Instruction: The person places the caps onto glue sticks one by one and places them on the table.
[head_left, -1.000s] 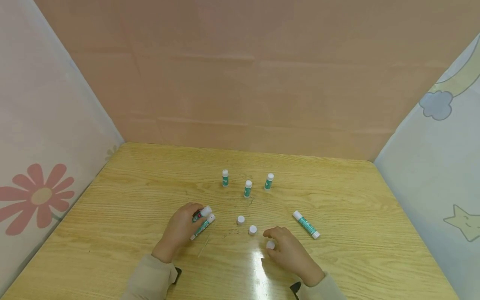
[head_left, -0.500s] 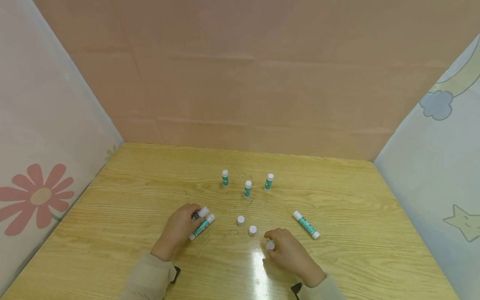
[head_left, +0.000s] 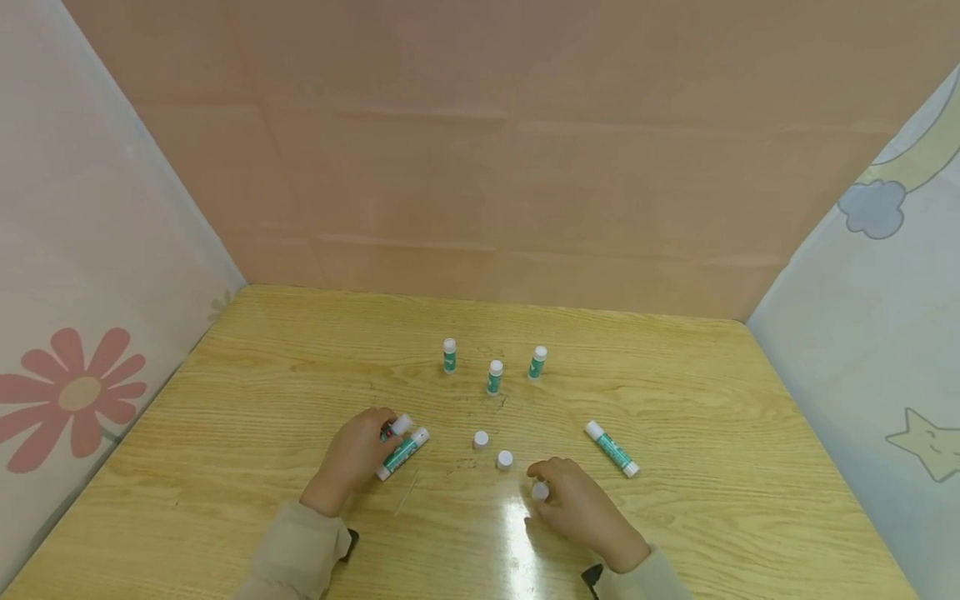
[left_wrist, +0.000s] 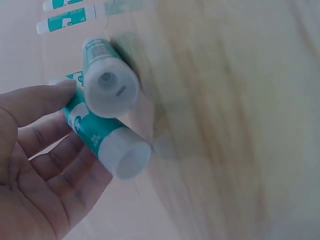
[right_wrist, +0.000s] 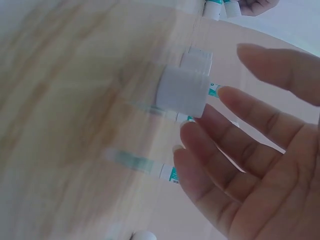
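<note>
My left hand (head_left: 352, 450) grips a green-and-white glue stick (left_wrist: 95, 125), thumb on one side and fingers on the other. Beside it a second glue stick (head_left: 402, 454) lies on the table, close to the held one; whether they touch I cannot tell. My right hand (head_left: 579, 502) hovers by a white cap (right_wrist: 182, 92) with fingers loosely bent and thumb apart, not gripping it. Two more white caps, a farther one (head_left: 481, 440) and a nearer one (head_left: 505, 459), stand between the hands.
Three glue sticks stand upright farther back: left (head_left: 449, 356), middle (head_left: 494, 378) and right (head_left: 537, 363). Another glue stick (head_left: 612, 448) lies to the right. A thin pale stick (head_left: 407, 493) lies near my left wrist. Walls surround the wooden table (head_left: 300, 358) behind and at both sides.
My left hand has shifted slightly left with its glue stick, away from the caps. The right hand stays almost still beside its cap.
</note>
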